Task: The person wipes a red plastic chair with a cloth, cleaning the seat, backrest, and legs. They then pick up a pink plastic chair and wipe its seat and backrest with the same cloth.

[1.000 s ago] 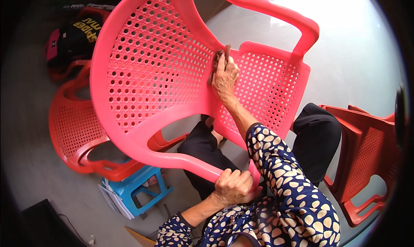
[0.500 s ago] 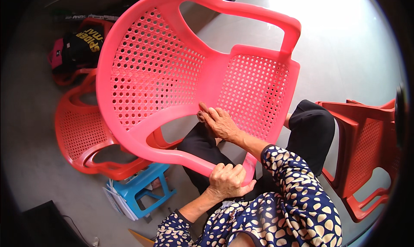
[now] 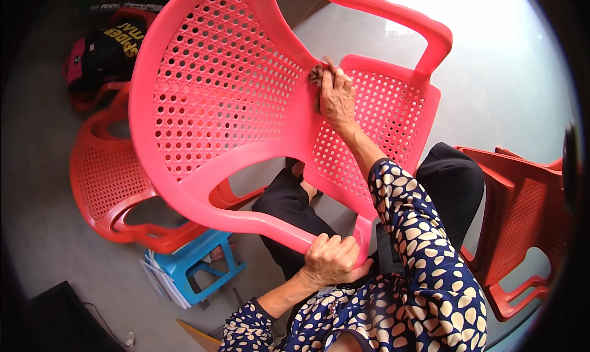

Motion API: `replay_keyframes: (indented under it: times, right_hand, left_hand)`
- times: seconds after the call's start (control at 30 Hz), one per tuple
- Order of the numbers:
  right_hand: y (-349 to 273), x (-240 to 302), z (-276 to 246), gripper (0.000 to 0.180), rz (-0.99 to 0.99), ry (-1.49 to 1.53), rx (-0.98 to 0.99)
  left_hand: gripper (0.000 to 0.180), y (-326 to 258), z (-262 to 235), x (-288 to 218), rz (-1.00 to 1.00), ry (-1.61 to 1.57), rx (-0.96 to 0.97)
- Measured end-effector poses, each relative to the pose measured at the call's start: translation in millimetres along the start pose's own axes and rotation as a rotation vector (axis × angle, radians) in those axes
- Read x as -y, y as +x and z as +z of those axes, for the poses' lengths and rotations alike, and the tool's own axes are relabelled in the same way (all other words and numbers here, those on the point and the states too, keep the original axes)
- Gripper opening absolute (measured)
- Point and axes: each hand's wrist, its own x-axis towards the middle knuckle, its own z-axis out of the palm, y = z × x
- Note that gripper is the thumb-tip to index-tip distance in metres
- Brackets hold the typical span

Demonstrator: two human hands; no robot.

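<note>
A pink plastic armchair (image 3: 299, 127) with a perforated back and seat stands tilted in front of me, between my knees. My left hand (image 3: 332, 261) is wrapped round the front bend of its near armrest. Well forward of it, my right hand (image 3: 337, 101) presses a bunched brown rag (image 3: 316, 75) against the join where the back meets the seat, near the far armrest. Fingers cover much of the rag, so its full size is hidden.
Another red chair (image 3: 110, 183) lies at the left, beside a blue stool (image 3: 195, 272) with papers at its edge. A black and pink bag (image 3: 110, 54) rests on a red chair farther back. Red chairs (image 3: 522, 210) stand at the right, near my knee.
My right hand has moved forward with the rag, from the near end of the back-seat join toward its far end. The left hand keeps its hold on the armrest.
</note>
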Motion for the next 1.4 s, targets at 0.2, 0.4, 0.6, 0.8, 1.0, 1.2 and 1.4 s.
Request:
replay_keyframes:
  times: [0.2,0.4,0.6,0.8,1.0,1.2,1.4]
  right_hand:
    - [-25,34,-12,0.049,0.0,0.066,0.11]
    - [-98,53,-76,0.054,-0.265,0.279,0.473]
    - [-120,32,-95,0.045,-0.332,0.221,0.403]
    - [-86,10,-54,0.043,-0.356,0.102,0.271]
    - [-13,-21,-29,0.037,-0.248,-0.005,0.201]
    - [-30,-12,-31,0.046,-0.24,-0.01,0.155]
    - [-105,-6,-99,0.039,-0.354,0.122,0.425]
  left_hand:
    - [0.042,0,2,-1,0.015,-0.003,0.007]
    - [0.04,2,0,1,0.016,0.05,0.005]
    - [0.041,3,1,-1,0.031,0.079,0.007]
    - [0.041,2,0,-1,0.014,0.069,0.029]
    - [0.039,1,0,-2,0.008,0.047,0.014]
    - [0.04,0,1,-1,0.003,0.061,0.022]
    - [0.036,3,0,-4,0.031,0.101,0.009]
